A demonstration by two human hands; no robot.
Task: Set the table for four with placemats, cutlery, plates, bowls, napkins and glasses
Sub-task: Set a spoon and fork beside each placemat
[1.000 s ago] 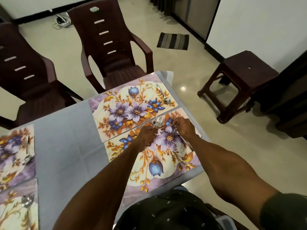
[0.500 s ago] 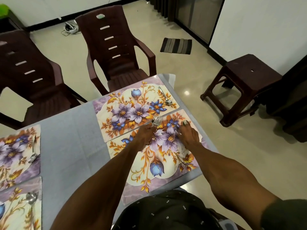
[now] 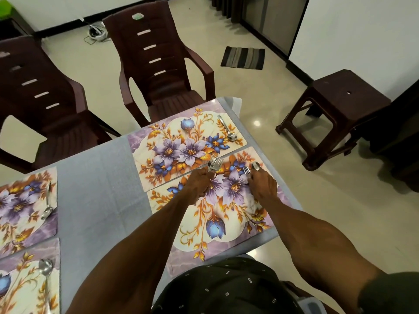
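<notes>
The left hand (image 3: 199, 182) is curling around a bunch of forks (image 3: 215, 163), its fingers wrapping the handles while the tines are fanning out just beyond the knuckles, over the seam where two floral placemats are meeting. The right hand (image 3: 263, 184) is lying low on the near placemat (image 3: 229, 236), fingers bent over a single fork (image 3: 246, 170) and a spoon (image 3: 256, 166) — only the tines and the bowl are poking out past the fingertips, side by side, and whether the hand is gripping them or just pressing them flat I cannot tell. Both hands are working over the far end of this near placemat, the right one close to the table's (image 3: 99, 196) right edge.

Just beyond the hands the far placemat (image 3: 158, 141) is lying edge to edge with the near one, and a second spoon (image 3: 227, 130) is resting on its right end, ahead of the right hand. Well off to the left of the left hand, two more placemats (image 3: 22, 214) are sitting at the table's other side, each carrying a spoon (image 3: 46, 210) — the nearer one's spoon (image 3: 45, 267) showing its bowl clearly. A grey cloth is covering the table between the mats. Past the table, two dark brown plastic chairs (image 3: 158, 64) are standing ahead of the left hand, and a matching stool (image 3: 340, 98) is standing on the floor to the right of the right hand.
</notes>
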